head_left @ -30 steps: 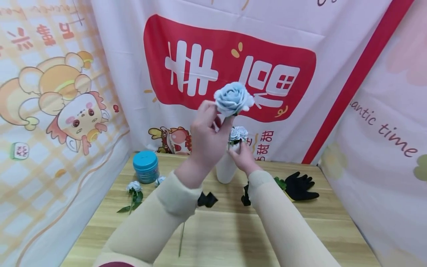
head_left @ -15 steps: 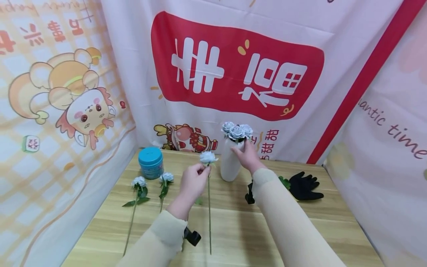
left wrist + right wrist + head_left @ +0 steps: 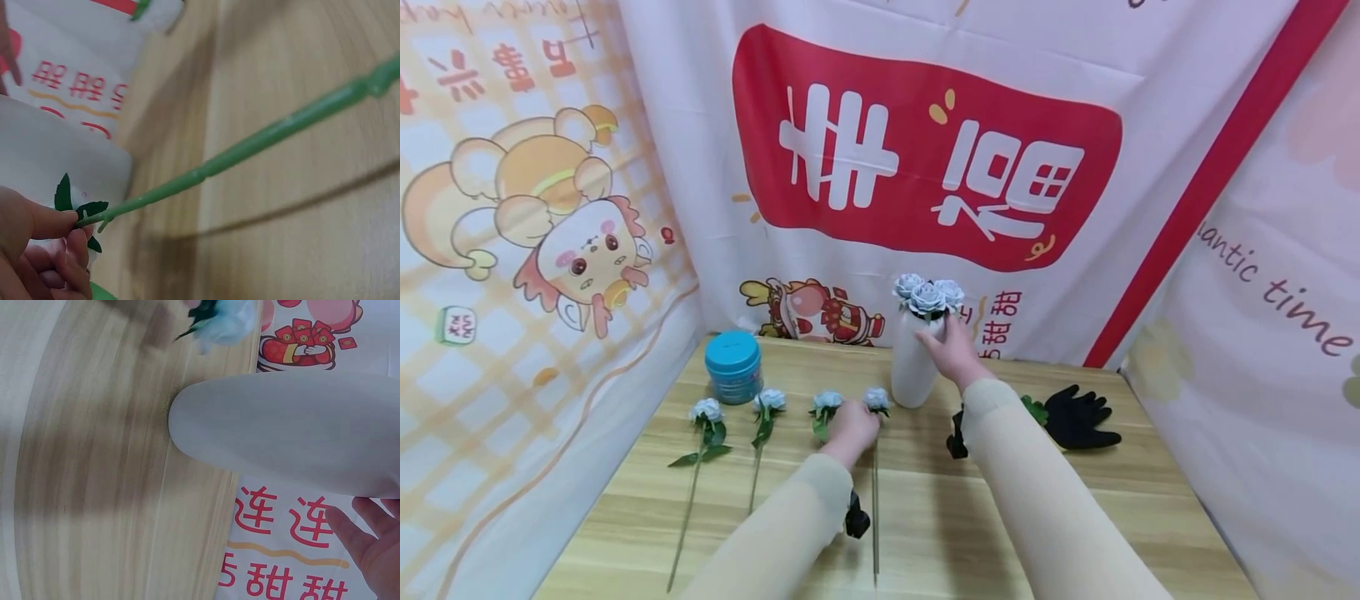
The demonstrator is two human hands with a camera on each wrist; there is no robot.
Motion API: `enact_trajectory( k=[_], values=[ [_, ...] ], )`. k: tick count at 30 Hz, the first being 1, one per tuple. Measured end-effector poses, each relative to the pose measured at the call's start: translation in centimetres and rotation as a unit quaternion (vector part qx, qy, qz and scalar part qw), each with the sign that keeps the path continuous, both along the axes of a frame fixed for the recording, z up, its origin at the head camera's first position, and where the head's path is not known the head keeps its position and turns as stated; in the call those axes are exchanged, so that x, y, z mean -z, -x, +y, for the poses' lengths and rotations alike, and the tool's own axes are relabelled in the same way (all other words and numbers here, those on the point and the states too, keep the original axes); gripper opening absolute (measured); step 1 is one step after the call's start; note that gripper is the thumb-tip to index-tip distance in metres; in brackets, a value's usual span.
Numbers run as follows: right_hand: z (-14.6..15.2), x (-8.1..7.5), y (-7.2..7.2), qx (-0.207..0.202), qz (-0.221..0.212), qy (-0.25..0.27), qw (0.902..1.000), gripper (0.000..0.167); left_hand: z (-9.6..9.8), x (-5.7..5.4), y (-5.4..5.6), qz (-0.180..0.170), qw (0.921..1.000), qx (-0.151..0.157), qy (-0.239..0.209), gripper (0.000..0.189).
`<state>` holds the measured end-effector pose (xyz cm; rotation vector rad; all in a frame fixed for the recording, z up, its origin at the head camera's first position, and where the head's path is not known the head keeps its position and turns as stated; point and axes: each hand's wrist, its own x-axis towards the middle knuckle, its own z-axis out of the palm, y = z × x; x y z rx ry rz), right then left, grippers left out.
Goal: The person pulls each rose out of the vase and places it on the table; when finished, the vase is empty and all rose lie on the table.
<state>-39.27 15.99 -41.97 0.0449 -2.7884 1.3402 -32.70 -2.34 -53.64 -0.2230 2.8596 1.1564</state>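
Note:
My left hand point(image 3: 853, 429) is low over the table, pinching the green stem point(image 3: 250, 150) of a pale blue artificial rose point(image 3: 876, 398) between thumb and fingers, close under the bloom. Small dark leaves point(image 3: 64, 194) show by the fingertips in the left wrist view. A tall white vase point(image 3: 913, 367) stands upright to the right of this rose, with several pale blue roses point(image 3: 927, 297) bunched in its mouth. My right hand point(image 3: 955, 346) holds the vase near its top. In the right wrist view, fingers point(image 3: 372, 515) lie against the vase's side.
Left of my left hand lie three more long-stemmed roses, the nearest rose point(image 3: 827, 402) beside the hand. A blue-lidded jar point(image 3: 733, 367) stands at the back left. A black glove point(image 3: 1078, 418) lies at the right. Printed cloth point(image 3: 700, 167) hangs around the table.
My left hand has brought the rose down from in front of the hanging cloth to the table, left of the vase. My right hand has stayed at the vase.

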Motion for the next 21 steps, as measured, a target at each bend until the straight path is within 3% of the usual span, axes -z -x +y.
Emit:
enact_trajectory(
  k=[4,14,18,21],
  values=[
    [0.0,0.1,0.2,0.005,-0.006,-0.001,1.0,0.083,0.3,0.9,0.5,0.01,0.999,-0.005,0.043,0.027],
    [0.0,0.1,0.1,0.0,-0.006,-0.006,1.0,0.079,0.4,2.0,0.7,0.014,0.9964,-0.01,0.083,0.023],
    [0.0,0.1,0.1,0.002,-0.004,-0.011,0.9999,0.08,0.6,1.6,0.7,0.014,0.9973,0.0,0.072,0.023],
    [0.0,0.1,0.1,0.001,0.006,-0.016,0.9999,0.08,1.1,0.2,1.0,0.047,0.9985,0.001,0.028,0.021]
  ],
)
